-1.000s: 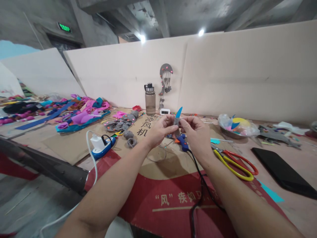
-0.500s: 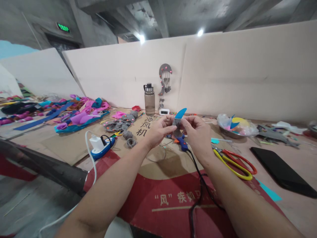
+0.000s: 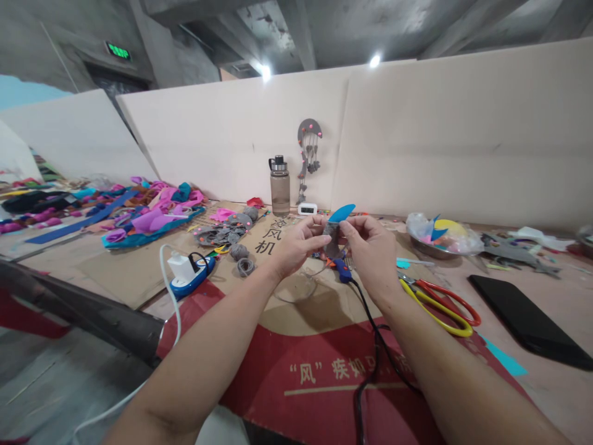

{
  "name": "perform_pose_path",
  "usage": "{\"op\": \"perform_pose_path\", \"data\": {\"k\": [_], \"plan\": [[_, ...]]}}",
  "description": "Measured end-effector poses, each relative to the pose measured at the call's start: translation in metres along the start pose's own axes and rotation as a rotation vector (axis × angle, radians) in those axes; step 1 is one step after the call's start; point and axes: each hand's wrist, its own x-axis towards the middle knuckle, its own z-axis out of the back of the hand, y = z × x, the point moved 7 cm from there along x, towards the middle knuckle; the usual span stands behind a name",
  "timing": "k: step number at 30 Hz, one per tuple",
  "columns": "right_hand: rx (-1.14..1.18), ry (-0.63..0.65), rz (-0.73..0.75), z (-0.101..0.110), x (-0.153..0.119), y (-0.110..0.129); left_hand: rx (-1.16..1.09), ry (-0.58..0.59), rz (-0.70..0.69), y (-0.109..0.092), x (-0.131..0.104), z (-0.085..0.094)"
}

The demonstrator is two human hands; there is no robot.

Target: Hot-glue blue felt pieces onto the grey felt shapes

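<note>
Between my two hands is a small grey felt piece (image 3: 332,240) with a pointed blue felt piece (image 3: 341,213) standing out of its top. My left hand (image 3: 299,243) pinches the grey felt from the left, thumb toward me. On the other side my right hand (image 3: 369,243) pinches at the edge where grey and blue meet. Just below the fingers lies a blue glue gun (image 3: 343,271), its front partly hidden, with a black cord running toward me. A thin loop of grey cord (image 3: 303,290) rests on the cardboard under my hands.
Scissors (image 3: 435,303) and a black phone (image 3: 528,321) lie at right, before a bowl (image 3: 440,247) of felt scraps. Grey yarn balls (image 3: 243,258), a blue power strip (image 3: 192,278) and colourful felt (image 3: 157,213) are at left. A bottle (image 3: 280,188) stands behind.
The blue felt piece has tipped to the right and lies at a lower slant. Both hands keep their pinch in nearly the same place.
</note>
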Motion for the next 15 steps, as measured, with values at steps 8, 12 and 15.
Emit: {"op": "perform_pose_path", "data": {"k": [8,12,15], "plan": [[0.054,-0.012,-0.04,0.0007,0.002,-0.005,0.003,-0.043,-0.001,-0.0003,-0.0002,0.0028],[0.065,-0.024,-0.043,0.0021,0.0021,-0.0028,0.007,-0.053,-0.009,-0.0004,0.0005,0.0038],[0.065,-0.025,-0.045,0.0027,0.0019,-0.002,0.0,-0.049,-0.019,-0.0009,0.0009,0.0038]]}}
